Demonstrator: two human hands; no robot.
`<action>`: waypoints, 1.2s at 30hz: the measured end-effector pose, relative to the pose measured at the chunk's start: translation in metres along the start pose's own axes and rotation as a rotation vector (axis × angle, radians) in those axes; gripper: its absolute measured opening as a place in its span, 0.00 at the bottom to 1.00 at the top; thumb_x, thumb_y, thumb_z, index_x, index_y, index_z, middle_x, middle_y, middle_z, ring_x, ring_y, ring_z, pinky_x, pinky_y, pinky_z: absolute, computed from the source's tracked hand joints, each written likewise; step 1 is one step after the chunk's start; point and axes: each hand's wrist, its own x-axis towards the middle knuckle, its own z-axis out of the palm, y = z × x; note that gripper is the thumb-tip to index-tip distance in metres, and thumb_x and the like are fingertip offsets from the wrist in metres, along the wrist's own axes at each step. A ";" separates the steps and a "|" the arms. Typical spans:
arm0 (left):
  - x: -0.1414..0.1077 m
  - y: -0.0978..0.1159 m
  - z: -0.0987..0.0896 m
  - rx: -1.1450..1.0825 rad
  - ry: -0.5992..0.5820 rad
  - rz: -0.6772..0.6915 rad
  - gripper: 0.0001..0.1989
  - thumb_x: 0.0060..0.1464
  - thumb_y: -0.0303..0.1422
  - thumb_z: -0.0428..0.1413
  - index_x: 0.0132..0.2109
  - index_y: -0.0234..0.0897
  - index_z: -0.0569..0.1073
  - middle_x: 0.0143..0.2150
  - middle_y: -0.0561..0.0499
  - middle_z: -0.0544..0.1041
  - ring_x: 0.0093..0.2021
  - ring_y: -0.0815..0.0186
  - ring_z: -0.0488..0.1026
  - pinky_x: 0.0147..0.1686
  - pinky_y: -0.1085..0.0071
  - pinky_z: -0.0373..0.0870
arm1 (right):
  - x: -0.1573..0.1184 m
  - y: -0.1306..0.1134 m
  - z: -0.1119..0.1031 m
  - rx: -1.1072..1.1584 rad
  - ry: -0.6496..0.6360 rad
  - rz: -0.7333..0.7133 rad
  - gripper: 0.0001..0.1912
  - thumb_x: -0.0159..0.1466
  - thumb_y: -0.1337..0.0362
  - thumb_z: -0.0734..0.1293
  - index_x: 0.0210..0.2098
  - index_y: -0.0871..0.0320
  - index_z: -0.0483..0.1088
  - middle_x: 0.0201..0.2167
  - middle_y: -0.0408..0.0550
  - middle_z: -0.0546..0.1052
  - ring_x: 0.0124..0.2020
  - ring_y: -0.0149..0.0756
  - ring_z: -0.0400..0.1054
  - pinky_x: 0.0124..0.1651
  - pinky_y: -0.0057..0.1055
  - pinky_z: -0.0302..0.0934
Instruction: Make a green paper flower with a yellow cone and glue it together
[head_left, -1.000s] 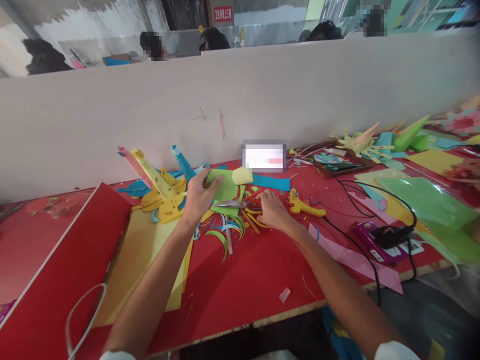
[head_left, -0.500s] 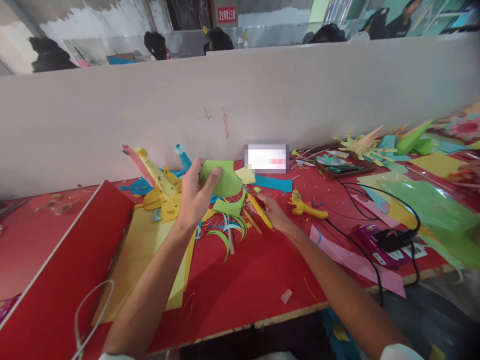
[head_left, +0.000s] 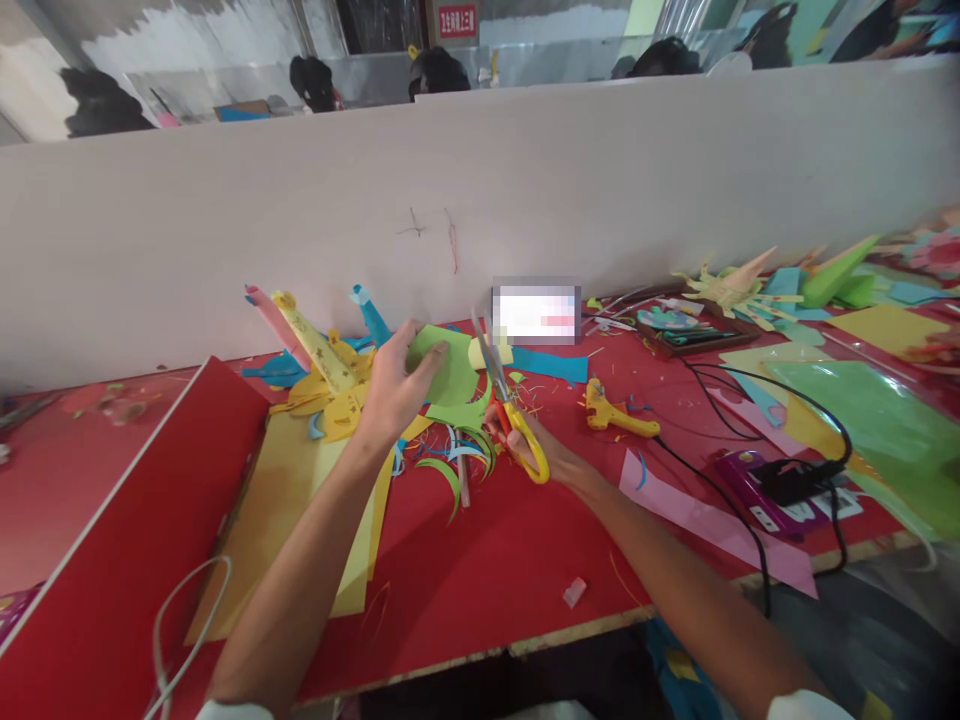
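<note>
My left hand (head_left: 401, 380) is closed on a piece of green paper (head_left: 450, 372), thumb on its face. In my right hand (head_left: 525, 430) is a pair of scissors (head_left: 501, 385) with yellow and red handles. Their blades point up and away, slightly parted, just right of the green paper and apart from it. Below the paper lie curved green offcuts (head_left: 441, 480) among thin blue and white scraps. Behind my left hand stand rolled paper cones on a yellow paper shape (head_left: 341, 415).
To the right lie a yellow glue gun (head_left: 619, 415), a pink paper strip (head_left: 712, 520) and a purple box (head_left: 757, 490) with black cables. Yellow sheets (head_left: 292, 510) lie at left beside a red panel (head_left: 142, 510). A white partition (head_left: 300, 220) runs along the back.
The scissors have left the paper's edge; their blades have swung upward and parted. The green paper has turned slightly in my left hand.
</note>
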 end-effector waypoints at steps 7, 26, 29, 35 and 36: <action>0.001 -0.003 0.001 0.031 -0.015 0.005 0.10 0.60 0.39 0.60 0.38 0.39 0.69 0.30 0.54 0.68 0.31 0.67 0.65 0.28 0.71 0.61 | 0.003 -0.002 -0.001 0.008 0.004 0.029 0.40 0.57 0.20 0.65 0.40 0.52 0.66 0.28 0.38 0.62 0.27 0.32 0.52 0.29 0.32 0.47; -0.007 -0.002 0.016 0.012 -0.046 -0.023 0.09 0.63 0.37 0.59 0.38 0.38 0.69 0.32 0.52 0.71 0.32 0.66 0.66 0.31 0.70 0.61 | 0.001 -0.017 0.002 -0.137 0.091 0.052 0.34 0.65 0.26 0.64 0.34 0.53 0.66 0.26 0.41 0.67 0.26 0.32 0.56 0.30 0.33 0.51; -0.008 -0.003 0.018 -0.013 -0.041 -0.037 0.08 0.64 0.36 0.59 0.39 0.38 0.69 0.32 0.53 0.71 0.32 0.67 0.67 0.31 0.70 0.62 | 0.001 -0.014 0.003 -0.140 0.087 0.040 0.35 0.65 0.25 0.62 0.34 0.53 0.66 0.26 0.41 0.67 0.26 0.33 0.57 0.30 0.33 0.52; -0.009 -0.006 0.023 -0.140 -0.039 -0.131 0.11 0.62 0.39 0.61 0.38 0.39 0.68 0.32 0.54 0.70 0.31 0.68 0.67 0.30 0.71 0.64 | 0.000 -0.019 0.007 0.003 0.016 -0.004 0.38 0.65 0.22 0.58 0.34 0.53 0.66 0.26 0.41 0.66 0.26 0.33 0.58 0.31 0.35 0.53; -0.009 -0.006 0.024 -0.208 -0.052 -0.171 0.12 0.61 0.40 0.62 0.38 0.39 0.68 0.32 0.54 0.70 0.31 0.68 0.68 0.31 0.72 0.65 | 0.000 -0.021 0.008 0.041 -0.003 -0.006 0.38 0.65 0.21 0.58 0.33 0.53 0.65 0.25 0.41 0.65 0.25 0.33 0.58 0.31 0.35 0.53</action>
